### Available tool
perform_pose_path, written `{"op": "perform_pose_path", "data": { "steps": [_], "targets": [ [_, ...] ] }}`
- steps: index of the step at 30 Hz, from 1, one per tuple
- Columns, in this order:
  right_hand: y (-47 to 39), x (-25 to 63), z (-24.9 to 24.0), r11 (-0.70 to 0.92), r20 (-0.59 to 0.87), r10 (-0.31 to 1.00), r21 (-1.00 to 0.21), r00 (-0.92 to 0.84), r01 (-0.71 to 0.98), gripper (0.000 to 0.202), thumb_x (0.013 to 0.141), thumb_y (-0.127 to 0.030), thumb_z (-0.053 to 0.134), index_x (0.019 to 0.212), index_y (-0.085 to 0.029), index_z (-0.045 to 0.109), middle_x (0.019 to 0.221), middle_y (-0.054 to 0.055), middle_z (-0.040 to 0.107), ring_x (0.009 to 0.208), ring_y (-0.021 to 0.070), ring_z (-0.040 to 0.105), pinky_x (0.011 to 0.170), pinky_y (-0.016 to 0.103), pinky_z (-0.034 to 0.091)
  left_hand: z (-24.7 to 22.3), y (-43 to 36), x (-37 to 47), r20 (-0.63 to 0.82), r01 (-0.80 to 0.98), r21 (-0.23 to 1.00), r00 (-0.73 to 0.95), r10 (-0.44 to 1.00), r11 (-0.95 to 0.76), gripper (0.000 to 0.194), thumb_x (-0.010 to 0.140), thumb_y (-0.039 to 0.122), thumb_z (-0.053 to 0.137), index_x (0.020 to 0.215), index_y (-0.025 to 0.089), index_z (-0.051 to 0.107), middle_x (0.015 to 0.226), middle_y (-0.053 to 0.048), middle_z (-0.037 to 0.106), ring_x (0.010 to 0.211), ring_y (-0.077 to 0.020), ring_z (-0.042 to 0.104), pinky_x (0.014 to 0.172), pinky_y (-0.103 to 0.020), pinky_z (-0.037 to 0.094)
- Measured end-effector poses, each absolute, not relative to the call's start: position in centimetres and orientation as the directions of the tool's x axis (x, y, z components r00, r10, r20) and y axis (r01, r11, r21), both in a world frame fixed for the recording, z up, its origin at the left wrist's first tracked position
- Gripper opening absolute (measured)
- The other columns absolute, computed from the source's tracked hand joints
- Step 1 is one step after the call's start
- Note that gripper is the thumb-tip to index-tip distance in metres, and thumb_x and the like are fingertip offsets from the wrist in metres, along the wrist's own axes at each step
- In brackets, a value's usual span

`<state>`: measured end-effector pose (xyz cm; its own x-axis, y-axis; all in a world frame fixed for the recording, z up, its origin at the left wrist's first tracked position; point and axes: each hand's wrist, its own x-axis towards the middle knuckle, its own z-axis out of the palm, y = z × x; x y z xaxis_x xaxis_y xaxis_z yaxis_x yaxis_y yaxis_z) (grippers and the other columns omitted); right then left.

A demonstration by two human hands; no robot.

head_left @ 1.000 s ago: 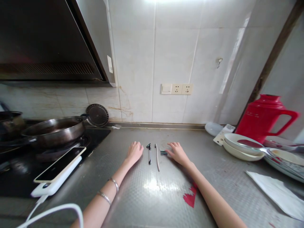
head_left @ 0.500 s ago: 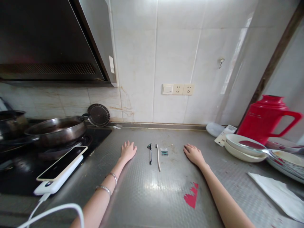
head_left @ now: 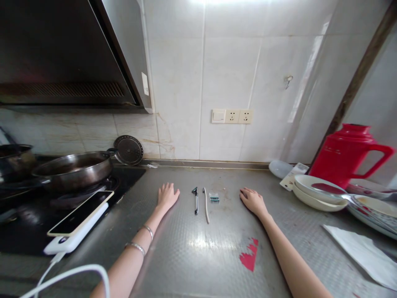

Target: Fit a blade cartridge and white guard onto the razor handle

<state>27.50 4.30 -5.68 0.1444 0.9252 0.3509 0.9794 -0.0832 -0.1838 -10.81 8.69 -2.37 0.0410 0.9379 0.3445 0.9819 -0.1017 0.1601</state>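
My left hand (head_left: 167,196) lies flat on the metal counter (head_left: 186,265), fingers pointing toward the wall, holding nothing. My right hand (head_left: 252,200) also rests palm down there, its fingers stretched out to the left and nothing in it. Between the two hands lie three small things, touched by neither. Nearest my left hand is a razor (head_left: 196,201) with a dark head and a silver and black handle. Beside it lies a thin, slightly curved white stick (head_left: 206,207) with a dark tip, perhaps a toothbrush. Further right is a small clear and green case (head_left: 214,198).
At the left, a phone (head_left: 81,213) on a white power bank (head_left: 74,236) with a cable lies by the stove's pan (head_left: 74,171). At the right stand a red thermos jug (head_left: 344,155), stacked dishes (head_left: 319,198) and a white paper (head_left: 361,252). A torn red patch (head_left: 249,257) lies in front.
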Motion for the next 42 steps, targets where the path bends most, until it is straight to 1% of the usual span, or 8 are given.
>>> {"op": "perform_pose_path", "data": {
  "steps": [4, 8, 19, 24, 28, 33, 36, 42],
  "targets": [
    [4.3, 27.5, -5.6, -0.082, 0.341, 0.929, -0.178, 0.14, 0.981, 0.041, 0.083, -0.036, 0.035, 0.112, -0.022, 0.06, 0.123, 0.01, 0.055, 0.116, 0.0264, 0.045, 0.091, 0.042, 0.036, -0.8, 7.3, -8.7, 0.424, 0.938, 0.244, 0.124, 0.897, -0.245, 0.024, 0.083, 0.028, 0.039, 0.087, 0.019, 0.061, 0.098, -0.008, 0.063, 0.099, -0.0191, 0.053, 0.085, -0.028, 0.037],
    [4.3, 27.4, -5.5, -0.087, 0.34, 0.93, -0.175, 0.143, 0.981, 0.041, 0.083, -0.036, 0.035, 0.113, -0.022, 0.06, 0.123, 0.01, 0.055, 0.116, 0.0268, 0.045, 0.09, 0.043, 0.036, -0.5, 6.2, -5.6, 0.243, 0.914, 0.32, 0.174, 0.954, -0.248, 0.02, 0.079, 0.031, 0.045, 0.079, 0.02, 0.062, 0.088, -0.006, 0.067, 0.081, -0.0176, 0.06, 0.069, -0.026, 0.041],
    [4.0, 27.1, -5.2, -0.107, 0.33, 0.93, -0.175, 0.161, 0.979, 0.041, 0.083, -0.035, 0.035, 0.113, -0.021, 0.06, 0.123, 0.01, 0.054, 0.116, 0.0257, 0.045, 0.091, 0.041, 0.035, -0.5, 6.2, -2.0, 0.085, 0.971, 0.197, 0.118, 0.989, -0.133, 0.031, 0.074, 0.038, 0.05, 0.089, 0.016, 0.066, 0.091, -0.015, 0.068, 0.088, -0.0274, 0.063, 0.067, -0.031, 0.045],
    [3.9, 27.0, -4.9, -0.118, 0.312, 0.936, -0.164, 0.165, 0.979, 0.042, 0.084, -0.035, 0.034, 0.114, -0.021, 0.059, 0.124, 0.009, 0.054, 0.116, 0.0242, 0.044, 0.092, 0.039, 0.034, -0.9, 7.0, -2.1, 0.113, 0.941, 0.312, 0.098, 0.989, -0.129, 0.022, 0.072, 0.032, 0.052, 0.077, 0.016, 0.067, 0.087, -0.015, 0.069, 0.087, -0.0251, 0.063, 0.068, -0.029, 0.044],
    [3.9, 26.9, -4.8, -0.12, 0.314, 0.934, -0.166, 0.168, 0.979, 0.041, 0.084, -0.035, 0.034, 0.113, -0.021, 0.06, 0.124, 0.009, 0.054, 0.116, 0.0238, 0.045, 0.092, 0.038, 0.035, -1.0, 7.8, -2.6, 0.016, 0.706, 0.7, 0.137, 0.99, -0.109, 0.023, 0.073, 0.03, 0.051, 0.058, 0.014, 0.057, 0.069, -0.012, 0.067, 0.07, -0.0212, 0.064, 0.06, -0.026, 0.043],
    [3.9, 26.9, -4.9, -0.125, 0.315, 0.933, -0.167, 0.173, 0.978, 0.041, 0.083, -0.035, 0.035, 0.114, -0.021, 0.059, 0.124, 0.009, 0.054, 0.115, 0.024, 0.045, 0.092, 0.038, 0.035, -0.2, 8.1, -3.3, -0.114, 0.346, 0.938, 0.229, 0.967, 0.029, 0.023, 0.082, 0.027, 0.037, 0.068, 0.014, 0.051, 0.061, -0.006, 0.065, 0.05, -0.0131, 0.06, 0.05, -0.023, 0.045],
    [3.9, 26.9, -4.9, -0.124, 0.312, 0.934, -0.166, 0.172, 0.978, 0.042, 0.083, -0.036, 0.035, 0.114, -0.021, 0.059, 0.124, 0.009, 0.054, 0.115, 0.0244, 0.045, 0.091, 0.038, 0.035, 0.1, 8.0, -3.7, -0.178, 0.001, 0.983, 0.192, 0.965, 0.182, 0.018, 0.079, 0.025, 0.041, 0.068, 0.014, 0.05, 0.051, -0.003, 0.059, 0.04, -0.0098, 0.053, 0.043, -0.021, 0.042],
    [3.8, 26.9, -4.9, -0.124, 0.31, 0.935, -0.172, 0.173, 0.977, 0.041, 0.083, -0.035, 0.035, 0.113, -0.021, 0.059, 0.124, 0.009, 0.054, 0.115, 0.0245, 0.045, 0.091, 0.039, 0.035, 0.0, 8.2, -4.2, -0.312, -0.11, 0.936, 0.178, 0.933, 0.334, 0.024, 0.078, 0.031, 0.044, 0.074, 0.01, 0.056, 0.046, 0.002, 0.051, 0.029, -0.0029, 0.034, 0.03, -0.015, 0.019]
  ]
}}
